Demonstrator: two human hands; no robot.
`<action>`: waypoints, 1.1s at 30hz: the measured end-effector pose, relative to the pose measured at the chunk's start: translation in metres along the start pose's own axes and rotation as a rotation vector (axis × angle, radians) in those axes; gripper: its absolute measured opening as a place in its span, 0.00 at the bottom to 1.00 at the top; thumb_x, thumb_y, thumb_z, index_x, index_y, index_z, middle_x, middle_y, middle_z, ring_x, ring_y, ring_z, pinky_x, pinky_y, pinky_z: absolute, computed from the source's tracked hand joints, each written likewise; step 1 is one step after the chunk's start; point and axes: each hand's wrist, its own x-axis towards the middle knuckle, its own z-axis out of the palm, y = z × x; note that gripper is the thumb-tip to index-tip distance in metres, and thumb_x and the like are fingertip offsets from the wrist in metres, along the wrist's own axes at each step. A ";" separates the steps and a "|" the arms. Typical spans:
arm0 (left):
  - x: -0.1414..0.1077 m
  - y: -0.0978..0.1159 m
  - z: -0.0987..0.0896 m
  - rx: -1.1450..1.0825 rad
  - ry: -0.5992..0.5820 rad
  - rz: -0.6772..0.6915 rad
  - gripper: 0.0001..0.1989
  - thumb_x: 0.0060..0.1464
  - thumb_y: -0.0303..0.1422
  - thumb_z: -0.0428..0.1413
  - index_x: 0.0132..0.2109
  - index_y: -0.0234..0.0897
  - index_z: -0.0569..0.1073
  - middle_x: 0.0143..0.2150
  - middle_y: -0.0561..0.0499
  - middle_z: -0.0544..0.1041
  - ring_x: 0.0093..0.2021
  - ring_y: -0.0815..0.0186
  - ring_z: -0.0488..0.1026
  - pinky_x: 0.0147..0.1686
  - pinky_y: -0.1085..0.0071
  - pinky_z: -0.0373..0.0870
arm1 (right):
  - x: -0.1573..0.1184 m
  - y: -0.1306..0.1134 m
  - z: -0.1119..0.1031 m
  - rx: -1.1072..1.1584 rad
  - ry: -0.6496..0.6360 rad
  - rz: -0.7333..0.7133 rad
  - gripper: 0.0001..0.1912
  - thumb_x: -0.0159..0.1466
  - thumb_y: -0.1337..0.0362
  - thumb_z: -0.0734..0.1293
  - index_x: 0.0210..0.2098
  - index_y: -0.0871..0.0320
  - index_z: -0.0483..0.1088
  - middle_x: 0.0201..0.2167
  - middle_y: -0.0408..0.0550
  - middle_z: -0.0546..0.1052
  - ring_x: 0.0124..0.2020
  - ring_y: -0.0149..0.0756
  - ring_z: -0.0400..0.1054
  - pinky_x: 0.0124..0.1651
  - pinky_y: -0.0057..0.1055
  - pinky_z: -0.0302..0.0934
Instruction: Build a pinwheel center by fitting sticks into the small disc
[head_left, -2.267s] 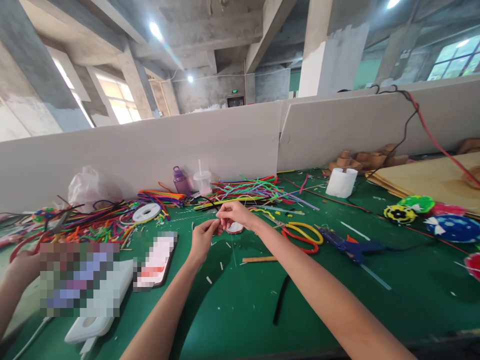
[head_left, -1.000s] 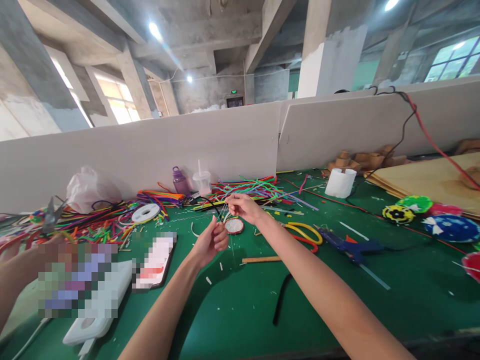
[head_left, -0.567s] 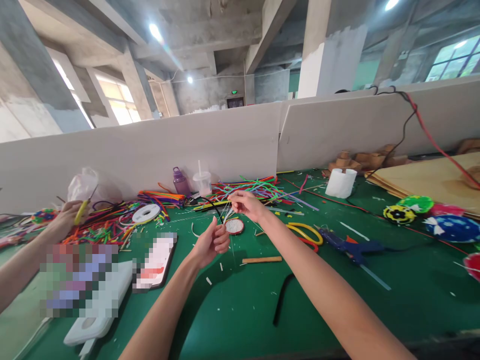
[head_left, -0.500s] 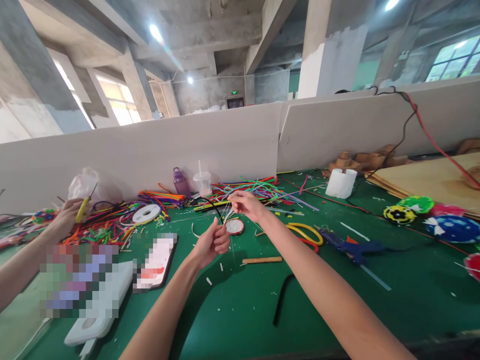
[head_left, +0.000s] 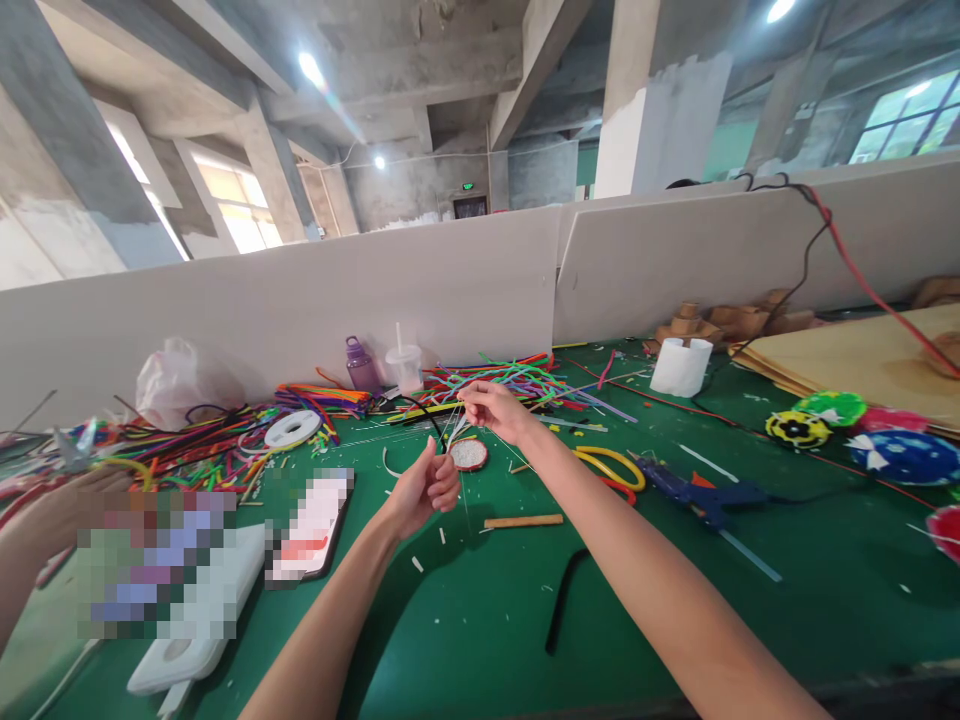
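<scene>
Near the middle of the bench, my left hand [head_left: 427, 487] is closed around the lower end of a thin black stem [head_left: 429, 408] that looks like a pipe cleaner. My right hand [head_left: 493, 408], just above and to the right, pinches a fine white thread [head_left: 454, 424]. The thread runs down toward my left hand, and a loose length hangs below. Behind the hands lies a small round dish of white bits with a red rim [head_left: 483, 464]. A wooden stick [head_left: 523, 521] rests below my right forearm.
Colourful pipe cleaners [head_left: 517, 382] lie along the back, with a white spool [head_left: 292, 429] to the left. A phone [head_left: 313, 525] and a white power bank [head_left: 199, 620] are at left. At right is a blue glue gun [head_left: 694, 490]. Another person's hand [head_left: 90, 505] holds red-and-yellow-handled cutters [head_left: 76, 448].
My hands have barely moved. At left, the other person's hand has dropped lower, and cutters now show there in place of the yellow-handled tool.
</scene>
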 end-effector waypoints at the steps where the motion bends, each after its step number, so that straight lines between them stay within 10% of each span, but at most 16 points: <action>1: 0.000 0.000 0.000 -0.002 0.001 0.000 0.26 0.58 0.52 0.42 0.23 0.36 0.58 0.16 0.60 0.49 0.15 0.75 0.49 0.17 0.76 0.52 | 0.000 0.000 0.000 -0.001 0.005 -0.002 0.15 0.46 0.60 0.74 0.22 0.60 0.65 0.15 0.36 0.65 0.16 0.24 0.60 0.19 0.24 0.48; 33: 0.003 -0.002 -0.001 -0.088 0.048 0.006 0.23 0.60 0.46 0.46 0.23 0.36 0.55 0.18 0.60 0.48 0.16 0.75 0.48 0.17 0.78 0.51 | -0.001 -0.005 -0.005 -0.047 0.050 -0.068 0.13 0.47 0.60 0.73 0.22 0.59 0.65 0.14 0.36 0.64 0.15 0.25 0.59 0.19 0.26 0.46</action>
